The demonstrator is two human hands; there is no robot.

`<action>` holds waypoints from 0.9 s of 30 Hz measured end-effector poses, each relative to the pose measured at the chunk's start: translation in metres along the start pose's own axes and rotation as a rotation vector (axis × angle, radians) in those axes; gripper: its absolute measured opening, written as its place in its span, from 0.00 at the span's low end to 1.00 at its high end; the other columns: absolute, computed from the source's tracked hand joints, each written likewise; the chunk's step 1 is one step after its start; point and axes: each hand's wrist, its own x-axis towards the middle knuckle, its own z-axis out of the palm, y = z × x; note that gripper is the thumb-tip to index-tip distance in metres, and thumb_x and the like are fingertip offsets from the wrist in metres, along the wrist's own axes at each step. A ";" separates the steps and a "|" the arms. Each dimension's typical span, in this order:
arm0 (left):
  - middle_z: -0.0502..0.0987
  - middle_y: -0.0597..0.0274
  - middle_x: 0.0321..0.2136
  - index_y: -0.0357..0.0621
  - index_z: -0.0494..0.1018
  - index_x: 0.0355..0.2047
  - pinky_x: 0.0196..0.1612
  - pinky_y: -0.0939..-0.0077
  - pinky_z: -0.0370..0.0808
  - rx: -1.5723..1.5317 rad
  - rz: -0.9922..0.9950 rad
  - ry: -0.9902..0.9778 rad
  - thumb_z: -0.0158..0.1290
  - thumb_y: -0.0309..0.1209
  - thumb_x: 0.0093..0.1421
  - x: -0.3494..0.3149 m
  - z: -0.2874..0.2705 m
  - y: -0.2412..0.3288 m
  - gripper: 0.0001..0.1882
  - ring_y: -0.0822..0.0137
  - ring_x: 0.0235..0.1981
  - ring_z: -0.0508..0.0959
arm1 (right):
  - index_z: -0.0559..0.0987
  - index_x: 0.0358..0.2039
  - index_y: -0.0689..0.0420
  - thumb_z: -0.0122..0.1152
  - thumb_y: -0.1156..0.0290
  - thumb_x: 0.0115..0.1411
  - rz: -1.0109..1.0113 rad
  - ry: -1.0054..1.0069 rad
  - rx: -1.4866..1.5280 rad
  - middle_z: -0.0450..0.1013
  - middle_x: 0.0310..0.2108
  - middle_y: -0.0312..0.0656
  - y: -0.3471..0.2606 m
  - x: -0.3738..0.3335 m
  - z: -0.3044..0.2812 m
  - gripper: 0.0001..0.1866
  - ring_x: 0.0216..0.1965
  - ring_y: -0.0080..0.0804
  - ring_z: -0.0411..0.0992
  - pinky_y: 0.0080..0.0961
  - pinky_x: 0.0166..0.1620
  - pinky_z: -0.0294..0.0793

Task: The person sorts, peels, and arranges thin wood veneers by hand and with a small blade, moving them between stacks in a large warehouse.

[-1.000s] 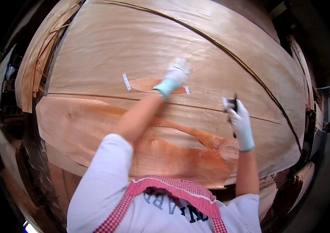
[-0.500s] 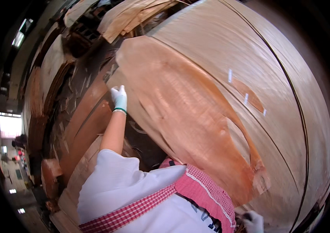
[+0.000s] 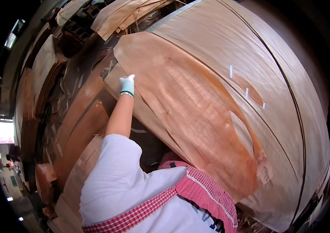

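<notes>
My left hand point(image 3: 127, 84), in a white glove with a green cuff, is closed at the left edge of a reddish-brown wood veneer sheet point(image 3: 188, 105). Its fingers appear to pinch that edge, the thumb pointing up. This sheet is long, wavy and split along its right side, with a slit-shaped gap near its lower end. Beneath it lies a broad pale veneer sheet point(image 3: 273, 97), marked by dark seams. White tape strips point(image 3: 246, 93) hold a small reddish patch point(image 3: 248, 88) on the pale surface. My right hand is out of the picture.
Stacked veneer point(image 3: 46, 73) stands at the left, and more loose sheets point(image 3: 124, 15) lie at the far side. Reddish offcuts point(image 3: 79, 112) and splinters cover the ground left of my arm. Torn scraps point(image 3: 250, 223) show by the near edge of the pile.
My left hand has moved right and slightly away from me, from the pale edge to the reddish sheet's edge. My right hand, earlier at the lower edge, has left the picture.
</notes>
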 end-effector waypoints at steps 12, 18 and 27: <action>0.68 0.68 0.19 0.44 0.74 0.27 0.17 0.74 0.62 -0.338 -0.158 -0.294 0.60 0.33 0.54 0.013 -0.002 0.013 0.08 0.72 0.14 0.64 | 0.76 0.46 0.62 0.56 0.68 0.56 0.049 0.134 0.166 0.72 0.48 0.49 0.078 0.000 0.030 0.18 0.49 0.40 0.70 0.29 0.52 0.69; 0.77 0.55 0.44 0.35 0.75 0.46 0.49 0.71 0.73 -0.282 0.225 -0.581 0.53 0.33 0.62 -0.004 0.009 0.026 0.16 0.63 0.45 0.76 | 0.76 0.47 0.61 0.56 0.65 0.56 -0.073 0.297 0.346 0.71 0.50 0.50 0.149 0.004 0.051 0.19 0.51 0.41 0.69 0.29 0.55 0.69; 0.77 0.60 0.44 0.36 0.74 0.48 0.50 0.73 0.74 -0.569 0.054 -0.621 0.57 0.35 0.59 -0.048 0.032 0.139 0.20 0.66 0.44 0.76 | 0.78 0.43 0.62 0.61 0.53 0.53 -0.192 0.272 0.306 0.67 0.56 0.51 0.197 0.000 0.089 0.25 0.57 0.45 0.66 0.30 0.56 0.68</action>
